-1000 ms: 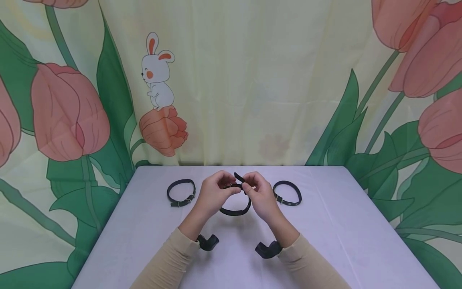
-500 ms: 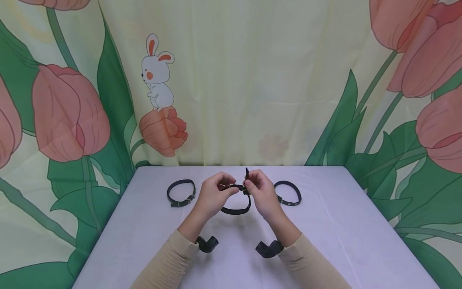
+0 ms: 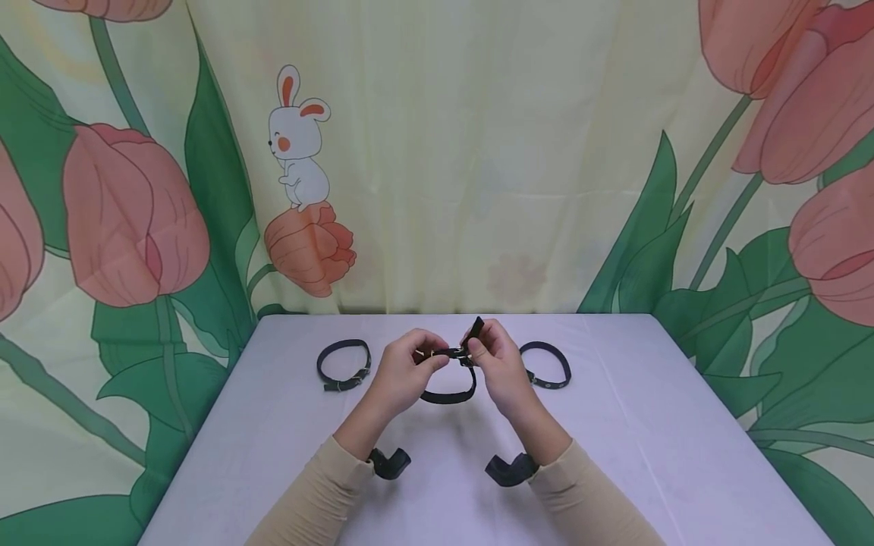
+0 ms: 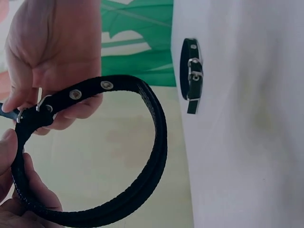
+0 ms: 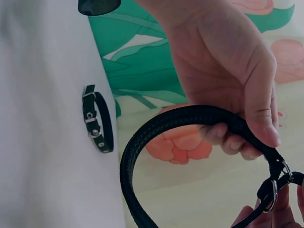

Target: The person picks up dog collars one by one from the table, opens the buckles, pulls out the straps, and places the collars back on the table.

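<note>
A black collar (image 3: 447, 397) with metal eyelets and a metal buckle (image 4: 45, 102) is held up above the table, its loop hanging below both hands. With thumb and fingers, my left hand (image 3: 404, 371) pinches the band on the left of the buckle. My right hand (image 3: 504, 371) grips the collar on the buckle side, and the strap's free end (image 3: 475, 329) sticks up beside its thumb. In the right wrist view the left hand (image 5: 223, 61) has its fingers behind the band. Fingers partly hide the buckle.
Two more black buckled collars lie on the white table (image 3: 273, 470): a left collar (image 3: 326, 355) and a right collar (image 3: 563, 362), the latter partly behind the right hand. Black wrist devices (image 3: 389, 464) sit under the wrists. A tulip-print curtain (image 3: 437, 152) hangs behind the table.
The strap's free end has swung from leaning left to upright, then over to the right, along with the right hand's fingers. The left hand keeps its hold nearly in place.
</note>
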The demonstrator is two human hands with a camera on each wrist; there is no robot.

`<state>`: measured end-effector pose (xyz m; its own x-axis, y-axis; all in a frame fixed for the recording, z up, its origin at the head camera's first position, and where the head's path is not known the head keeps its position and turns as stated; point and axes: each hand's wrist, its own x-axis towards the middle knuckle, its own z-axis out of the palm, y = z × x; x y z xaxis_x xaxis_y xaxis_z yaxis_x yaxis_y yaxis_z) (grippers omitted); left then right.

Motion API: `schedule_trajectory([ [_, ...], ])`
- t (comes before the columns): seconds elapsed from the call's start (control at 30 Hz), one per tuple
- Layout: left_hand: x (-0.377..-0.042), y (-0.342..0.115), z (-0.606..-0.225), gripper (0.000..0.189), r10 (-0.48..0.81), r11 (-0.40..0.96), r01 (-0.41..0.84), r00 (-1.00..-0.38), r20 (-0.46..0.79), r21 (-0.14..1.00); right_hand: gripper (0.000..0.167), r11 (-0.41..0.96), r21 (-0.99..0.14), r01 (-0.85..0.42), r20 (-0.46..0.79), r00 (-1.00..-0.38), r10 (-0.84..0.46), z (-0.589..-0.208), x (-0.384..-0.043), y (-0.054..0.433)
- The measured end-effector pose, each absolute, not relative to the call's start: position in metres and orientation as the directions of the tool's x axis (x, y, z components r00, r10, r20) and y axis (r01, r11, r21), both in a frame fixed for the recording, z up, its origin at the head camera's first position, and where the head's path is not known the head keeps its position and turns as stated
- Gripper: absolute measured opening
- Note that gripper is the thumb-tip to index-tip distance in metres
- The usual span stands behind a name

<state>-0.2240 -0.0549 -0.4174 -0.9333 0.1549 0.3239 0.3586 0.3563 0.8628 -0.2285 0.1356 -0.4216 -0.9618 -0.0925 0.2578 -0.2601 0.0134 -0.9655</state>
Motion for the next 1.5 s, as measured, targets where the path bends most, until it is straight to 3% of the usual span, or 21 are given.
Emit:
schedule_trajectory([
  [0.7,-0.230,-0.055,-0.422,0.027,0.226,0.400,0.468,-0.884,0.409,0.788,0.015,-0.019,-0.968,-0.248,0.249,-0.963,-0.103,-0.423,-0.234,0.137],
  [1.5,-0.238,-0.061,-0.418,0.024,0.467,0.372,0.306,-0.877,0.108,0.876,0.019,0.045,-0.972,-0.232,0.221,-0.959,-0.178,-0.430,-0.234,0.137],
])
